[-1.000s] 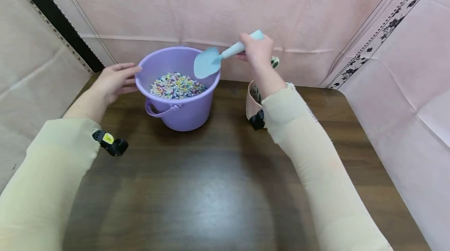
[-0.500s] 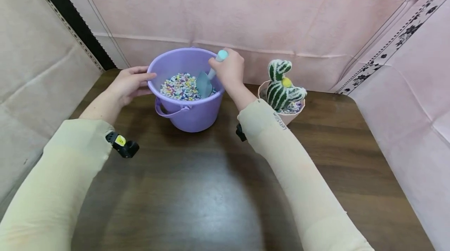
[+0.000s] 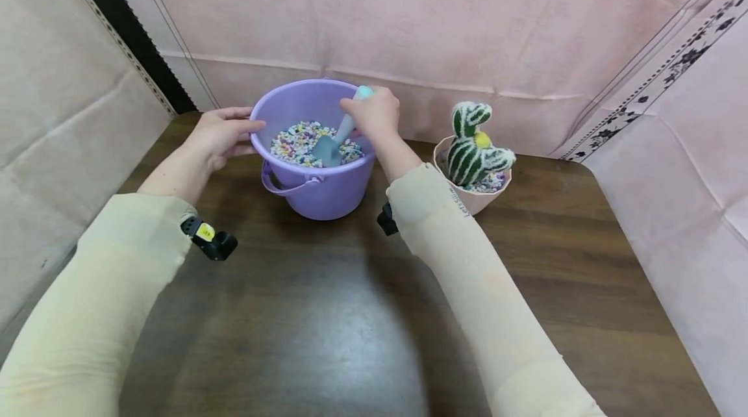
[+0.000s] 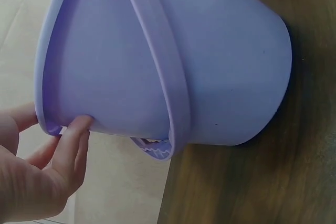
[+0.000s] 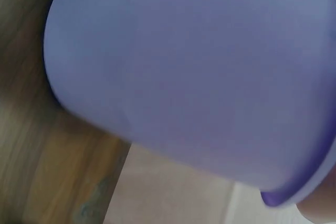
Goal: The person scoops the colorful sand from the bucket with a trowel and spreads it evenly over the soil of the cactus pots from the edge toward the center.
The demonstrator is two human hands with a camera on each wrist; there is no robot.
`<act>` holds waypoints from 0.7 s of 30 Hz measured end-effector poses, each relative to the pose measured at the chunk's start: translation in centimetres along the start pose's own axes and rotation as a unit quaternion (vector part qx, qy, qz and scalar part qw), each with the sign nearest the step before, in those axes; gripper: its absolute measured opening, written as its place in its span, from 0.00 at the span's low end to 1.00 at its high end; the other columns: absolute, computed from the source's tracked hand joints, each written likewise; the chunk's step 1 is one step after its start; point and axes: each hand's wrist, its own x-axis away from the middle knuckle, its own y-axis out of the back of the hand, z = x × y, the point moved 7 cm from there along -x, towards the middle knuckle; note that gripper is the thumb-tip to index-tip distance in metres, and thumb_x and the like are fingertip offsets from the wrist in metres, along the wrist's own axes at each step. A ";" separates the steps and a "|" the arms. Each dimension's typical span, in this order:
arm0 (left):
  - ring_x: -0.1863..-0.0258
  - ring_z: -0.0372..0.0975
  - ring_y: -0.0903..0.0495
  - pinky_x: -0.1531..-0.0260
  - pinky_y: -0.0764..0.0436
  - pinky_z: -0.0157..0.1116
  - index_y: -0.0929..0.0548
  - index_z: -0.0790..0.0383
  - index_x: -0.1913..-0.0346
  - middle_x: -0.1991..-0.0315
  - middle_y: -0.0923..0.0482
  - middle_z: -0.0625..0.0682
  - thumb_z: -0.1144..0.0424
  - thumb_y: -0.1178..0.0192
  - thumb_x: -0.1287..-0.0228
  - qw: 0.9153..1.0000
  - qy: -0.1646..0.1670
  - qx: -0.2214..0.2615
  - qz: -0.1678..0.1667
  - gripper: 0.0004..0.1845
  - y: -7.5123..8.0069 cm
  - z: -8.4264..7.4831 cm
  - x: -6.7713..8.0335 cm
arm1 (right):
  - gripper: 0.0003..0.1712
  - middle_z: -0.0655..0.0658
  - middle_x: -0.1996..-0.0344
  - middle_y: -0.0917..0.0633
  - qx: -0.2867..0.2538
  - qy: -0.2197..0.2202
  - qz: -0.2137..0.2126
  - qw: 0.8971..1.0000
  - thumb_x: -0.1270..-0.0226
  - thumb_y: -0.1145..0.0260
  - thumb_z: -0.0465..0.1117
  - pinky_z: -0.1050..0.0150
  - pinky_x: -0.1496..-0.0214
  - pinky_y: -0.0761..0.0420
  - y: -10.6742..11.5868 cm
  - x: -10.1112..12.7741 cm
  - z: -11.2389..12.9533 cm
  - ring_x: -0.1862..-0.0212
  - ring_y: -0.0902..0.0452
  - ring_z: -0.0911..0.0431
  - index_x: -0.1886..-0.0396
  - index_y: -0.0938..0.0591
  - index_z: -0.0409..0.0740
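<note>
The small blue shovel [image 3: 336, 139] stands tilted inside the purple bucket [image 3: 327, 189], its blade dug into the coloured pebbles [image 3: 292, 141] that cover the bucket's bottom. The right hand [image 3: 371, 115] is wrapped around the shovel's handle, just above the bucket's far right rim. The left hand [image 3: 221, 133] rests against the bucket's left side; in the left wrist view its fingers [image 4: 73, 145] lie relaxed and touch the outer wall just under the rim, gripping nothing. The bucket's carrying handle hangs down against its front wall. The bucket stands near the back of the dark wooden surface [image 3: 350, 313]. Just to its right, close behind the right forearm, is a pink pot [image 3: 485, 196] holding a striped green and white toy cactus [image 3: 473, 147], with some pebbles around its base. Pink cloth [image 3: 409, 21] hangs behind everything.
</note>
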 end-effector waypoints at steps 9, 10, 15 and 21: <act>0.69 0.27 0.19 0.65 0.17 0.24 0.43 0.60 0.29 0.30 0.43 0.62 0.67 0.48 0.33 1.000 0.009 -0.017 0.014 0.31 -0.1 -0.9 0.3 | 0.10 0.51 0.78 0.22 -0.019 -0.023 -0.012 0.999 0.44 0.35 0.46 0.69 0.76 0.17 0.0 0.3 -0.2 0.73 0.15 0.51 0.75 0.26 0.48; 0.70 0.27 0.19 0.65 0.17 0.24 0.43 0.60 0.29 0.30 0.44 0.62 0.68 0.48 0.33 1.000 0.011 -0.017 0.015 0.31 -0.1 -1.0 0.4 | 0.10 0.50 0.78 0.22 -0.023 -0.024 -0.011 0.999 0.44 0.35 0.46 0.69 0.76 0.17 0.0 0.3 -0.2 0.72 0.15 0.50 0.75 0.26 0.47; 0.72 0.26 0.19 0.66 0.17 0.24 0.44 0.60 0.29 0.30 0.43 0.63 0.69 0.49 0.33 1.000 0.014 -0.017 0.013 0.31 0.0 -1.0 0.6 | 0.09 0.48 0.75 0.19 -0.037 -0.024 0.011 0.999 0.44 0.35 0.45 0.67 0.73 0.16 -0.3 0.3 -0.2 0.73 0.15 0.51 0.70 0.23 0.45; 0.74 0.26 0.18 0.67 0.17 0.23 0.44 0.60 0.29 0.31 0.43 0.63 0.70 0.49 0.33 1.000 0.020 0.000 0.010 0.31 0.0 -1.0 0.6 | 0.09 0.45 0.71 0.17 -0.069 -0.050 0.009 0.996 0.44 0.35 0.43 0.67 0.73 0.16 -0.5 0.2 -0.3 0.76 0.15 0.52 0.67 0.22 0.44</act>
